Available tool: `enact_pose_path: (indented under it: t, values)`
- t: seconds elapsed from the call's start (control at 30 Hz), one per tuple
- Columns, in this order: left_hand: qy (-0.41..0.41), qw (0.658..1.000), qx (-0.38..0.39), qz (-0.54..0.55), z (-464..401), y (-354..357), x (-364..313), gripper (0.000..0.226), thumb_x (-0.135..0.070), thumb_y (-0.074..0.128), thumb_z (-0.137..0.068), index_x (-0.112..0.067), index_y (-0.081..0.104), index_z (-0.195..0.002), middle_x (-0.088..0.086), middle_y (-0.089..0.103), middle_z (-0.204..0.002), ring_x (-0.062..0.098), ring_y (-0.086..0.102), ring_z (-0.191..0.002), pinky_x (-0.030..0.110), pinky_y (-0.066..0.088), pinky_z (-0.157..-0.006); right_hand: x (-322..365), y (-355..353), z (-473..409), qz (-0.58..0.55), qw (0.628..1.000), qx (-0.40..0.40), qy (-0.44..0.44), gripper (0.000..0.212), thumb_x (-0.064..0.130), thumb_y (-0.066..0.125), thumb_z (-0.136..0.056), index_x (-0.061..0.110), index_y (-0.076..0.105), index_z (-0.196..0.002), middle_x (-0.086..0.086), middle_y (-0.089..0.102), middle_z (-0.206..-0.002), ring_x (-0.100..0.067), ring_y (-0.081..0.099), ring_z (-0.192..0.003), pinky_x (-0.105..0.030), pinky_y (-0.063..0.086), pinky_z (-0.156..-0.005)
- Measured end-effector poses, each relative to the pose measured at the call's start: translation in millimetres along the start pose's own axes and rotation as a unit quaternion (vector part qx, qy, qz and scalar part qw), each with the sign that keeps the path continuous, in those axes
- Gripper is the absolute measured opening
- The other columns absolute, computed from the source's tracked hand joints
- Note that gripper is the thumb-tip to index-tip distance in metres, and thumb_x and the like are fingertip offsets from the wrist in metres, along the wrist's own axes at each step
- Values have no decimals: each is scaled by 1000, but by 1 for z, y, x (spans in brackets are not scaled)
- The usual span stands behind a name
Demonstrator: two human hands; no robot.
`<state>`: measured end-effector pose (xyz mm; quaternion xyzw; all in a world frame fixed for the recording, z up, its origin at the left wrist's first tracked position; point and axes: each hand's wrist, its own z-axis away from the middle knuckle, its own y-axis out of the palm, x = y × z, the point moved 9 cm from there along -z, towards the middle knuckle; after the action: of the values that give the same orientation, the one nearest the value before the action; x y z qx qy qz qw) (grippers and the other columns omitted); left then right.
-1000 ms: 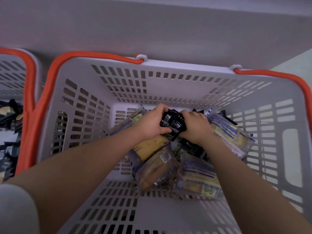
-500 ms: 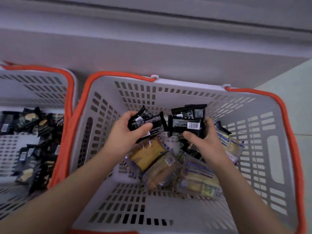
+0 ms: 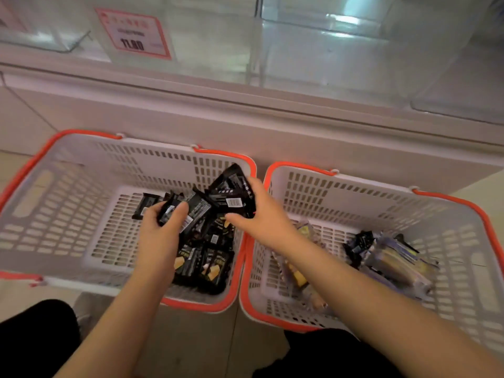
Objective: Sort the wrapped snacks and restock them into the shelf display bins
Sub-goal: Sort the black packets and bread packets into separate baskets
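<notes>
two white baskets sat side by side; beneath the hands, the left basket (image 3: 68, 214) held black packets. left hand (image 3: 161, 236) and right hand (image 3: 261, 214) each gripped black packets (image 3: 229, 195), probably several.

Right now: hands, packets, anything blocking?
Left hand and right hand each grip black packets over left basket. Nothing blocking.

Two orange-rimmed baskets (image 3: 114, 165) (image 3: 381, 197), two hands (image 3: 161, 236) (image 3: 261, 216), one price sign (image 3: 135, 32), black snack packs (image 3: 207, 266) too many to count.
</notes>
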<state>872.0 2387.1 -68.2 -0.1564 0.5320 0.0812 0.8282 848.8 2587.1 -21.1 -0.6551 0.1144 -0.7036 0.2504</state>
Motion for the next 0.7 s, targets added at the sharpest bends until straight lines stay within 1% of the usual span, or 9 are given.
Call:
enact_pose_path:
  t: [0.07,0.13,0.2,0.3,0.37,0.47,0.53,0.6,0.7]
  values:
    - [5,999,-20,-38,-8,-19,9,51,-46,69,-75,-21,51,-116,9,61,-111,17,61,-87,27,51,-58,0,31,-3,103,989,106,-8,73,27,69,-83,16,28,-142,-6,49,-138,-22,50,-122,-28,42,-94]
    - [-2,997,-27,-77,-13,-27,20,52,-37,69,-80,-16,47,-123,5,58,-113,20,59,-95,32,49,-69,-9,54,4,190,960,205,-1,76,30,66,-85,15,23,-146,-7,35,-148,-22,37,-133,-31,33,-106]
    - [2,994,-17,-104,-12,-22,28,53,-34,69,-81,-13,47,-124,5,58,-112,24,57,-101,40,49,-82,-17,55,10,238,945,225,5,71,32,62,-88,16,25,-146,-5,32,-150,-20,34,-135,-29,28,-108]
    - [53,982,0,-179,-6,-6,37,49,-30,67,-82,-9,49,-122,4,61,-107,26,58,-103,29,44,-82,-27,33,15,250,956,153,13,47,28,57,-91,16,44,-135,-3,47,-138,-16,44,-125,-20,30,-99]
    - [73,960,60,-264,-2,12,51,44,-28,62,-86,-9,48,-124,6,61,-113,25,57,-106,28,41,-80,-37,14,22,249,963,95,24,33,22,54,-92,14,53,-124,-3,55,-128,-16,50,-118,-18,32,-91]
    - [89,877,230,-414,8,44,81,42,-21,54,-90,-10,45,-130,11,56,-124,27,54,-112,32,43,-89,-60,-2,40,237,969,51,55,25,19,51,-93,11,58,-116,-4,58,-120,-18,53,-113,-21,35,-87]
    - [108,820,304,-472,18,58,87,50,-17,50,-89,-14,40,-138,12,51,-131,29,50,-118,33,41,-97,-76,-6,53,232,970,36,63,21,19,51,-93,12,60,-111,-3,61,-113,-18,55,-108,-22,37,-83]
    - [130,822,324,-450,27,68,75,49,-11,47,-85,-14,46,-134,12,53,-129,29,51,-116,31,41,-94,-93,-9,66,217,973,18,81,18,17,53,-91,13,61,-108,-3,62,-111,-19,57,-104,-26,39,-86]
    - [199,854,276,-395,37,81,37,41,-5,49,-84,-10,55,-124,11,57,-123,28,51,-116,31,38,-95,-117,-18,83,184,975,-17,121,17,14,55,-89,12,62,-106,-3,64,-110,-19,59,-101,-25,41,-83]
